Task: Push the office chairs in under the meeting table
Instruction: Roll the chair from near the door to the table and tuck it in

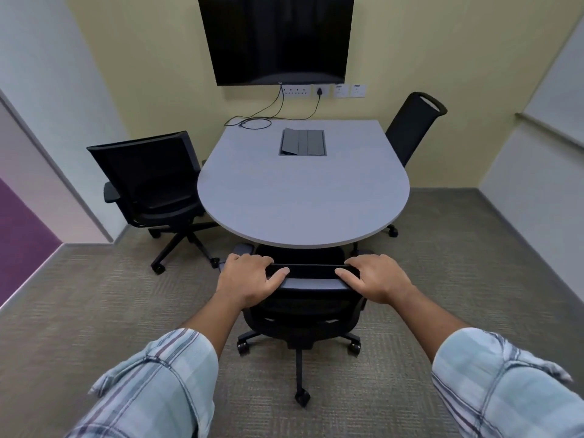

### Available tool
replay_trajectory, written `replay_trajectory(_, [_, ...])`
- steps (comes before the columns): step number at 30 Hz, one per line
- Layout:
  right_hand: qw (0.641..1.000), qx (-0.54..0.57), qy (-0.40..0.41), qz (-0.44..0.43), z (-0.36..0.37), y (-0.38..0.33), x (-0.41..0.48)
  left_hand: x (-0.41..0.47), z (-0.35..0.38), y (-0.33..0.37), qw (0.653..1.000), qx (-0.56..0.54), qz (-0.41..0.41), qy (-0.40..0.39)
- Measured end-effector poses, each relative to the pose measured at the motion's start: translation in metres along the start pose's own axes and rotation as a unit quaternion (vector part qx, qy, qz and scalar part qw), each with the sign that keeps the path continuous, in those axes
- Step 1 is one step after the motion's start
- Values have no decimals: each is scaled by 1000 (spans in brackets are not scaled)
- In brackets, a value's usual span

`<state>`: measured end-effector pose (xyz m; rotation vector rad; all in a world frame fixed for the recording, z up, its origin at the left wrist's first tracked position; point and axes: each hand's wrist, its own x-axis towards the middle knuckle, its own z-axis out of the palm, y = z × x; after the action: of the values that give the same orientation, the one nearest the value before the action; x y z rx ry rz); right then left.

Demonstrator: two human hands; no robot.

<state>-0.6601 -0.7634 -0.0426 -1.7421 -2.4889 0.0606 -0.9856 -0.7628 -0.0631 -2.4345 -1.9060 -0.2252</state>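
Near office chair, on casters, should roll easily over carpet; we grip its top rail, left hand and right hand both clasped around it.

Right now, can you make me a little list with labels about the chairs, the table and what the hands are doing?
near chair: seat partly under the table edge, back facing the camera
left hand: gripping the top of the near chair's back
right hand: gripping the same top bar
left chair: beside the table, seat mostly out
right chair: close against the table's far right side
table: grey, rounded near end, cable box lid in the top
screen: on the wall, dark
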Motion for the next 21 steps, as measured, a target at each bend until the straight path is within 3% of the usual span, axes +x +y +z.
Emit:
replay_trajectory(15, [998, 17, -42, 32, -13, -13, -14, -15, -7, 4, 1000, -22, 3, -16])
replay_trajectory(21, [1000, -4, -27, -2, -26, -51, 0, -31, -20, -13, 1000, -15, -2, 1])
